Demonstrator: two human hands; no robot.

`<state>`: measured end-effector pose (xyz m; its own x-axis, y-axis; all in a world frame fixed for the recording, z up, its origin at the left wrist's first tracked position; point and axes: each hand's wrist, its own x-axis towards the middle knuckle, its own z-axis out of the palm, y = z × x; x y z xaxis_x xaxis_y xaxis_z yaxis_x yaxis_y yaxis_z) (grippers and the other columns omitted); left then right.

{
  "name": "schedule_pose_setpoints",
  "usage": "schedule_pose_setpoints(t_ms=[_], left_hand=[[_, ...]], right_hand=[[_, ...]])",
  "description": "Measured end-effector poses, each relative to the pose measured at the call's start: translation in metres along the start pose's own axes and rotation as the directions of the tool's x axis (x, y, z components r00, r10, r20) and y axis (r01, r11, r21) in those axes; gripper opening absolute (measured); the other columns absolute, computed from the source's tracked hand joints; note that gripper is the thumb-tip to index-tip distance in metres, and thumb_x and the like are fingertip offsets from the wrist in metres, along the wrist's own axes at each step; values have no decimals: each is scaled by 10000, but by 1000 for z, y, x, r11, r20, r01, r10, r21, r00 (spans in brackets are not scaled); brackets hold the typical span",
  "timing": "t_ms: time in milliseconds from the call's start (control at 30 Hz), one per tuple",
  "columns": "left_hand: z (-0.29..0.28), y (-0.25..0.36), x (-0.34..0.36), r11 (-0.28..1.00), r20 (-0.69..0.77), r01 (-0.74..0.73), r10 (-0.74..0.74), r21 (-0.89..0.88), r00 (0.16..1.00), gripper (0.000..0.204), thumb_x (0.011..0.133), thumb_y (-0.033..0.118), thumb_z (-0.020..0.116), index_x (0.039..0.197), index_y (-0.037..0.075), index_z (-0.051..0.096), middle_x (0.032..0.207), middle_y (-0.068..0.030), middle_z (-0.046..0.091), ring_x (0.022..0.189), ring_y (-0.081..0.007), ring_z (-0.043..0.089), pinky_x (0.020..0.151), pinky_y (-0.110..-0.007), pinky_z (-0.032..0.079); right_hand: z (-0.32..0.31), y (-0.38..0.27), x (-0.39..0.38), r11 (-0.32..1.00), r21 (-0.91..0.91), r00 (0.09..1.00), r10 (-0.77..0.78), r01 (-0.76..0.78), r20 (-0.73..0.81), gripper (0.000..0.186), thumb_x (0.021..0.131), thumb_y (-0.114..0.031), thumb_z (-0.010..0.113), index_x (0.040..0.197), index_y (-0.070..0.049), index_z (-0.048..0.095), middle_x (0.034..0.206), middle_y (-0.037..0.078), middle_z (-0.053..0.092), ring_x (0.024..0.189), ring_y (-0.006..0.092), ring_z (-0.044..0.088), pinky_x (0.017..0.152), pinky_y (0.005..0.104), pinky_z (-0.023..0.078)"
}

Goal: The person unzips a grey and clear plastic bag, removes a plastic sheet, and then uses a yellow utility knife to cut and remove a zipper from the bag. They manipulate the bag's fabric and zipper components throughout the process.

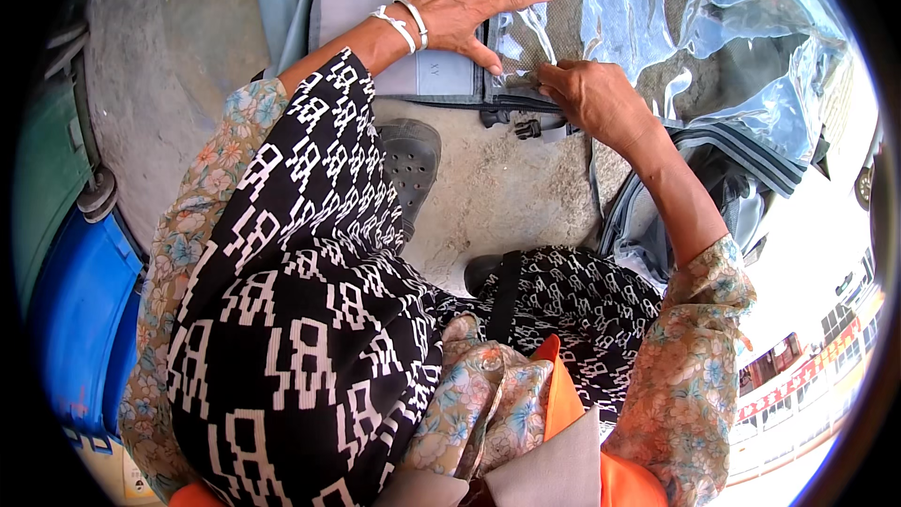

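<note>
A grey fabric piece [375, 0] with a dark-edged border lies on the ground, joined to a clear plastic sheet [624, 9]. My left hand [460, 5] is spread flat across the join, its fingers apart and reaching onto the plastic. Close to the sheet's near edge, my right hand [601, 105] is closed, thumb and fingertips pinched together. What sits in that pinch is too small or hidden to make out. Just below its fingers, a black plastic buckle [528, 130] hangs off the dark border, with a strap beside it.
A dark band with grey stripes [741, 150] curves along the plastic at the right. My dark clog [410, 169] rests on the concrete floor [497, 188] near the fabric. Blue [80, 319] and green [47, 169] bins stand at the far left. My patterned trousers fill the foreground.
</note>
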<state>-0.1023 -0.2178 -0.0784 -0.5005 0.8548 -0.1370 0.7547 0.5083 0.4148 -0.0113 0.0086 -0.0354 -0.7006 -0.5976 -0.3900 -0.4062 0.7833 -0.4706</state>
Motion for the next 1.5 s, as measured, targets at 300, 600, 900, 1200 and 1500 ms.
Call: schedule_pose_setpoints(t_ms=[300,600,900,1200,1500], left_hand=[[4,-2,0,1000,-21,-18,17,-7,1000,1101,606,631,767,1529,249,304,1632,-149,68,1499,-386,-9,1104,-702,11],[35,47,-42,940,-334,-119,5,-321,943,182,758,112,760,919,70,687,982,-27,607,978,-222,569,858,-360,474],[50,73,-50,936,-247,101,-191,-337,950,156,738,92,754,851,76,648,865,-50,545,904,-240,541,798,-365,441],[62,75,-58,968,-353,14,-105,-249,930,128,739,76,730,812,69,625,829,-41,530,866,-229,536,767,-361,410],[64,68,-73,953,-443,-144,11,-268,897,181,715,48,751,888,37,699,884,-48,638,906,-220,607,790,-321,523]], right_hand=[[-16,4,-18,968,211,991,137,-135,6,185,944,-215,582,926,-31,570,768,192,624,767,417,618,651,472,492],[4,5,-24,926,346,983,176,-150,-47,186,934,-222,609,934,-37,583,766,209,621,771,429,609,654,466,485],[8,8,-22,944,296,986,163,-143,-42,173,935,-190,609,973,-30,557,740,219,603,746,422,608,643,454,468],[16,1,-23,966,203,978,182,-158,-103,168,932,-213,603,951,-50,566,756,199,624,753,417,620,646,461,490],[24,-2,-13,974,208,988,113,-89,-108,183,938,-245,582,915,-64,596,740,185,642,738,410,633,635,475,509]])
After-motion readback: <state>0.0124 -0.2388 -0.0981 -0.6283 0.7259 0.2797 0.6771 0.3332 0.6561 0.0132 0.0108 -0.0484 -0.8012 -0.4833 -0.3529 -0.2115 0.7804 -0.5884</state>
